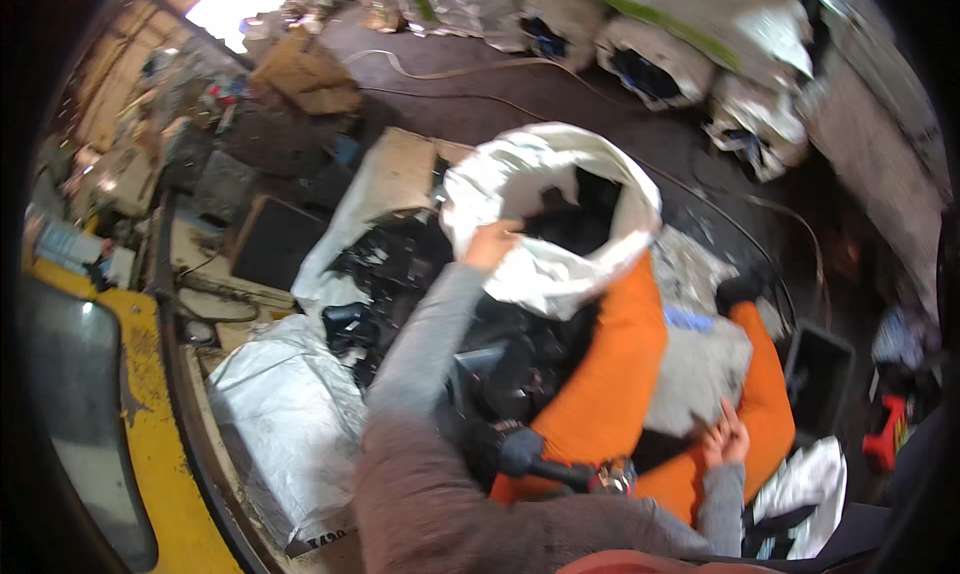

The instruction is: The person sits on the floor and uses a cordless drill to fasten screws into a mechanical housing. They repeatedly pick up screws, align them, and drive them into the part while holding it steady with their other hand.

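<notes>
My left hand (492, 244) is closed on the near-left rim of a white woven sack (632, 199), whose mouth gapes upward with dark pieces inside. My right hand (725, 439) rests over my orange-clad leg with its fingers partly stretched, and nothing shows in it. Just beyond those fingers is a grey slab-like block (700, 369) between my legs. A dark cordless-looking tool (550, 467) with a red part lies across my lap. Black plastic scraps (400, 269) are heaped left of the sack, some under my left arm.
A white folded sack (290, 419) lies at the left, beside a yellow metal frame (150, 424). Filled sacks (655, 64) line the back right. Cables (480, 67) cross the floor. A black bin (818, 379) and a red object (885, 434) stand at the right.
</notes>
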The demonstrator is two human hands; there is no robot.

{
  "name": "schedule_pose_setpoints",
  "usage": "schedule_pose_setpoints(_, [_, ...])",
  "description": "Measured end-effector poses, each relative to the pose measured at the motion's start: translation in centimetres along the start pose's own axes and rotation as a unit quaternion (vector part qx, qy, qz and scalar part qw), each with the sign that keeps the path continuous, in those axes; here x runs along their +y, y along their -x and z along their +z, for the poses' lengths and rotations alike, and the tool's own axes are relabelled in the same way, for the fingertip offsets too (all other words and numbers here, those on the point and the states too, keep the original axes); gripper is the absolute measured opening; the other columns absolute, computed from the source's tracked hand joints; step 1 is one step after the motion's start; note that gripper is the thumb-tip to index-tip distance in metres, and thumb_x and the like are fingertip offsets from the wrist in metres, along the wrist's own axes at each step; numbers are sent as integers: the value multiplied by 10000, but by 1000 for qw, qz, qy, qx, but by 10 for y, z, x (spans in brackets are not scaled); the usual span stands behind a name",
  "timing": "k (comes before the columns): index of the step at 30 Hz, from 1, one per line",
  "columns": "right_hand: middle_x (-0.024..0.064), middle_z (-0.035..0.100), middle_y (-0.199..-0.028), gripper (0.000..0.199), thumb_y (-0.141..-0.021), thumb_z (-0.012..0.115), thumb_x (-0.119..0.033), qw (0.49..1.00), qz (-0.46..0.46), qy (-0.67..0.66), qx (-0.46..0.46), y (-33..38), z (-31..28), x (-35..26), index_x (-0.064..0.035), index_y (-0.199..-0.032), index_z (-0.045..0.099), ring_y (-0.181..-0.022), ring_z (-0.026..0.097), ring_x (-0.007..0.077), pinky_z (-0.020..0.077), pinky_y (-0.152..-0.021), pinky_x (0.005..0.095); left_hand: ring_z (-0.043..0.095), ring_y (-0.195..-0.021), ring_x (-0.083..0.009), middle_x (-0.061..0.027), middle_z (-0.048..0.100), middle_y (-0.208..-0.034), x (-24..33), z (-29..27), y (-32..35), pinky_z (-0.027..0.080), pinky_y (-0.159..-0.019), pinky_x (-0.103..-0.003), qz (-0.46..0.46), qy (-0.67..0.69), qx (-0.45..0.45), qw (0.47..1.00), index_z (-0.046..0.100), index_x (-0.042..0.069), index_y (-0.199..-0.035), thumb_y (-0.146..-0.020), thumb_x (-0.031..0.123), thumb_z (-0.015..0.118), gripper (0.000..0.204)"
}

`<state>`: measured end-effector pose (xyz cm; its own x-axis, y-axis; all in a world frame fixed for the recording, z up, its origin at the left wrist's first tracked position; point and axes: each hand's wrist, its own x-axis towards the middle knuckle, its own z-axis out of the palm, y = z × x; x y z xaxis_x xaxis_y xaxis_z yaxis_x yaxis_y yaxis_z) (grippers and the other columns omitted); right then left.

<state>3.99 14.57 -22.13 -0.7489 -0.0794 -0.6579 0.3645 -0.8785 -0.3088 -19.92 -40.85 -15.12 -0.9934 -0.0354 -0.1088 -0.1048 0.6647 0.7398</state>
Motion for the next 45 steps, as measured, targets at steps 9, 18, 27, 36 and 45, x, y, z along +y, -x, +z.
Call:
schedule_pose_setpoints(9, [-31, 373, -584, 379, -900, 516, -187, 996, 49, 26, -76, 9, 7, -7, -12, -1223, 611, -484, 345, 96, 296, -383, 229, 578, -1155, -279, -98, 601, -1269, -81, 163, -163, 499, -906, -445, -185, -427, 0, 885, 562, 133, -1314, -982, 237, 406, 381])
schedule_pose_setpoints(18, [-44, 351, -569, 330, -889, 542, -177, 996, 53, 58, -46, 13, 25, 3, -10, -1166, 608, -466, 330, 82, 287, -380, 225, 646, -1025, -290, -119, 645, -1123, -28, 104, -138, 533, -818, -429, -82, -516, -52, 851, 710, 135, -1078, -890, 248, 580, 255])
schedule_pose_setpoints(27, [-105, 261, -544, 373, -963, 519, -196, 998, 5, 27, -51, 17, 32, 6, 15, -1267, 564, -434, 265, 24, 249, -375, 194, 631, -734, -213, -137, 645, -903, 235, 12, 88, 492, -652, -303, 298, -187, -4, 936, 655, 49, -1237, -791, 0, 610, 451])
schedule_pose_setpoints(36, [-87, 317, -579, 286, -938, 517, -132, 961, -246, 77, 103, 107, 1, -85, 9, -1163, 623, -459, 264, 10, 248, -392, 175, 491, -587, -216, -28, 453, -698, 219, 214, 131, 401, -552, -382, 644, -240, -187, 702, 570, 163, -1361, -732, 90, 651, 638])
schedule_pose_setpoints(45, [130, 710, -1093, 329, -797, 680, -223, 554, -141, 751, 329, -62, -97, -216, -69, -1086, 718, -1011, 678, 298, 536, -865, 381, 664, -738, -310, -102, 686, -851, 192, 247, 163, 536, -672, -435, 428, -309, -487, 696, 674, 227, -1199, -870, 290, 640, 336])
